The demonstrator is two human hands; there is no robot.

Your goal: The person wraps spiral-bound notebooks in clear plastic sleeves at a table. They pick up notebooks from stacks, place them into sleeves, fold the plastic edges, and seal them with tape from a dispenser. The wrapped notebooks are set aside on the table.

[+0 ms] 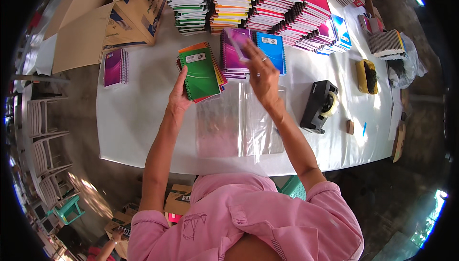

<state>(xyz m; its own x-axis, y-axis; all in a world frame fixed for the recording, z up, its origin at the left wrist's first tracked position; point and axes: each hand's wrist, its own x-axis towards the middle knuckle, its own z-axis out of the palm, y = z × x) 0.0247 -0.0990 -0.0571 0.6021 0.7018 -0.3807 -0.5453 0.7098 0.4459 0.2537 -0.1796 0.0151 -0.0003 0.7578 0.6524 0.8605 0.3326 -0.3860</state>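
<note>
Green notebook tops the bundle in your left hand

Your left hand is clasped on a small bundle of spiral notebooks, thumb along the green cover's left side; yellow, orange and red edges peek out beneath it. You hold the bundle over the white-covered table, roughly midway between its near and far edges.

Your right hand reaches farther, its fingers at the blurred top of a purple notebook stack. You cannot tell from this view whether they have closed on a cover or only touch it. Just right of that stack lies a blue notebook.

Below your hands, toward the near edge, clear plastic sheets lie flat. Right of them stands a black tape dispenser with its roll, then a yellow tub nearer the right edge. A small brown block and a blue strip sit toward the near right corner.

Along the far edge rise green, yellow and red notebook stacks. An open cardboard box stands at your far left corner, and purple notebooks lie near the left edge.
</note>
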